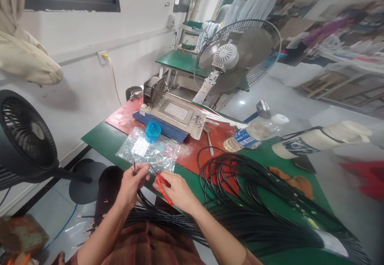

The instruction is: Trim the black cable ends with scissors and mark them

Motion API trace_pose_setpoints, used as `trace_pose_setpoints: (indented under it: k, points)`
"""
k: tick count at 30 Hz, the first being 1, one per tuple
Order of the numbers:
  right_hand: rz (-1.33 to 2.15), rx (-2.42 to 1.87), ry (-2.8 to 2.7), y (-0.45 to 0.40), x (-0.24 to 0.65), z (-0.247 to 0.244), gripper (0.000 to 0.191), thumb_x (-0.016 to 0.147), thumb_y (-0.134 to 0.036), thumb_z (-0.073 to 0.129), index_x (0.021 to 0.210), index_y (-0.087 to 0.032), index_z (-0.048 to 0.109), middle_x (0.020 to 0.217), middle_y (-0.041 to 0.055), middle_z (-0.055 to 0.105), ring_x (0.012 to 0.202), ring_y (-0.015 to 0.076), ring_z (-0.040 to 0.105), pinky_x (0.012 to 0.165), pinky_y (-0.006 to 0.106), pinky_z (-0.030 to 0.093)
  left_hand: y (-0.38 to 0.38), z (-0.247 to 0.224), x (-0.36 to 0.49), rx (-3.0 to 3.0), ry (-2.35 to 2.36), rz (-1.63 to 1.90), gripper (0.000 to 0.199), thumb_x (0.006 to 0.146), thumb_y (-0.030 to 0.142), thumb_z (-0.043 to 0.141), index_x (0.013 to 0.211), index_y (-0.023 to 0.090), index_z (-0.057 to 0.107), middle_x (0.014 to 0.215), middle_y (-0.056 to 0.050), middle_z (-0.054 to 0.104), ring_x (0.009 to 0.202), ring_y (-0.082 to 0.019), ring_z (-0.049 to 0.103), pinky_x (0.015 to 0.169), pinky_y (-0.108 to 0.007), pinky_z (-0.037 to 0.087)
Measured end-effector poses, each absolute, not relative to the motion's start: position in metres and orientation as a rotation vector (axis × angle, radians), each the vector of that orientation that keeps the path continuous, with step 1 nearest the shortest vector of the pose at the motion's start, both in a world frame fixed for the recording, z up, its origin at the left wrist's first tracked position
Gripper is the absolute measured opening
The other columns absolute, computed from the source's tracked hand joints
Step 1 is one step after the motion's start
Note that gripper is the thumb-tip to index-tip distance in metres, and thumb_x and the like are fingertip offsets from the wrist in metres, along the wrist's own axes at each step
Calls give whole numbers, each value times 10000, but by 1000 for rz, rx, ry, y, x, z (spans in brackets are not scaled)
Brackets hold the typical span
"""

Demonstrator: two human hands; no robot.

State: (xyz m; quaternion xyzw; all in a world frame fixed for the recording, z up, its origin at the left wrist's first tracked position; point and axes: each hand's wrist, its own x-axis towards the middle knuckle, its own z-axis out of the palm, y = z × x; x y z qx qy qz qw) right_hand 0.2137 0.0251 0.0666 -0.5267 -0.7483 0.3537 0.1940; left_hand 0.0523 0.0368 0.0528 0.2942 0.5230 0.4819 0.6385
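My left hand (135, 180) is closed in a pinch on a black cable (139, 194), which runs down toward my lap. A short dark end pokes up between its fingers. Just to the right, my right hand (177, 189) grips small red-handled pliers (164, 193), their jaws pointing at the left fingertips. Whether the jaws touch a wire is too small to tell. Beyond both hands lies a clear plastic bag (169, 153) with a white label and small bits on it. A blue round container (153, 131) stands on its far part. Many black cables (240, 221) lie bundled across my lap and the table.
Behind the bag is a blue-based device (162, 125) with a small square fan (154, 91). A spoon (209, 141), a plastic bottle (244, 137) and a white flask (318, 139) lie to the right. A pedestal fan (226, 55) stands beyond; a black fan (27, 133) is at left.
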Motion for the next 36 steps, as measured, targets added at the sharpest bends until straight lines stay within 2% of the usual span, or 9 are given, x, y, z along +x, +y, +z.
trace_pose_setpoints:
  k: [11, 18, 20, 23, 28, 32, 36]
  points:
    - [894, -1571, -2048, 34, 223, 56, 366, 822, -375, 514, 526, -176, 430, 533, -41, 412, 484, 80, 347, 485, 226, 188, 50, 41, 59, 875, 1224, 1092, 279, 685, 402, 682, 718, 129, 633, 493, 30, 504, 412, -65, 293, 417, -238, 172]
    - [883, -1604, -1945, 36, 222, 42, 428, 804, -367, 513, 463, -165, 352, 466, -42, 328, 455, 70, 292, 463, 229, 173, 55, 31, 64, 830, 1198, 1052, 275, 685, 393, 685, 729, 130, 621, 505, 41, 492, 408, -51, 252, 421, -237, 138]
    - [942, -1565, -1834, 38, 222, 37, 430, 789, -388, 531, 461, -167, 362, 457, -45, 322, 445, 66, 292, 449, 219, 180, 55, 29, 64, 794, 1156, 1053, 288, 680, 387, 694, 773, 121, 635, 546, 32, 504, 415, -46, 251, 423, -235, 138]
    - [1205, -1485, -1488, 42, 221, 37, 412, 748, -466, 580, 498, -172, 435, 439, -56, 349, 408, 63, 327, 411, 197, 212, 51, 30, 62, 728, 1112, 1067, 337, 646, 360, 732, 859, 108, 662, 600, 17, 512, 446, -52, 296, 434, -232, 170]
    - [1651, -1294, -963, 50, 210, 48, 418, 680, -558, 632, 606, -156, 543, 403, -65, 421, 321, 55, 342, 313, 177, 200, 43, 40, 59, 671, 1090, 1067, 339, 604, 341, 771, 847, 121, 683, 534, 38, 473, 454, -65, 340, 447, -231, 211]
    - [1727, -1212, -894, 53, 199, 53, 404, 657, -529, 666, 603, -144, 554, 424, -55, 459, 341, 54, 393, 322, 167, 238, 38, 47, 59, 675, 1097, 1066, 314, 587, 345, 779, 790, 125, 684, 499, 45, 465, 439, -61, 340, 442, -231, 225]
    - [1634, -1206, -1011, 49, 194, 54, 389, 685, -502, 654, 576, -149, 534, 461, -51, 466, 363, 50, 405, 364, 173, 277, 35, 51, 60, 634, 1071, 1074, 254, 615, 337, 761, 689, 120, 650, 521, 34, 477, 447, -54, 341, 434, -223, 226]
